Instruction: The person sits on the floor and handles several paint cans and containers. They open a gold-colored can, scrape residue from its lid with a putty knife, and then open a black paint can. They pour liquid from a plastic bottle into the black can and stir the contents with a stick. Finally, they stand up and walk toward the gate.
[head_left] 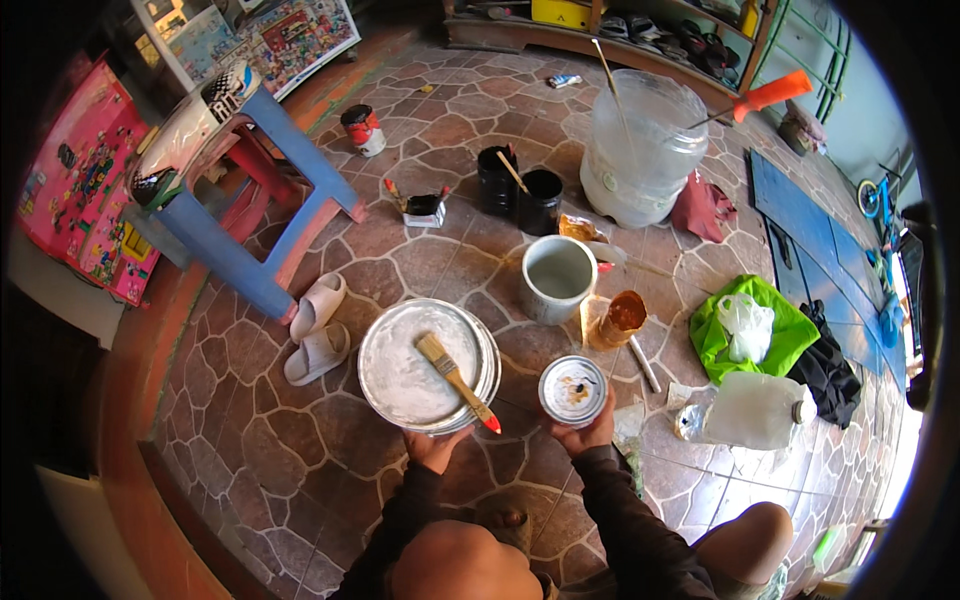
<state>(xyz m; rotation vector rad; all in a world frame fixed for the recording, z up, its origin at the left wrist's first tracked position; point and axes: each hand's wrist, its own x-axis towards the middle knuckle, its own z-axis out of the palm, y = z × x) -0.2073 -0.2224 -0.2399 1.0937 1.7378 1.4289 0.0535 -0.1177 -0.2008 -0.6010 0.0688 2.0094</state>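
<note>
My left hand (432,450) grips the near edge of a large round white-topped paint can (395,355), with a wooden-handled brush (460,388) lying across the top, its tip red. My right hand (585,432) is closed round a small can (560,385) whose pale lid has brown and dark stains. Just beyond them stand a grey-white container (540,275) and an orange-stained cup (622,315). Farther back are two black pots (540,205), one with a stick leaning in it, and a small box (425,215) holding brushes.
Around me on the stone-patterned floor (250,440) are a blue stool (275,280), slippers (315,355), a red-and-white can (365,135), a big translucent jug (630,160), a green bag (715,345), a plastic jug (755,410), dark cloth (835,390) and blue boards (810,230).
</note>
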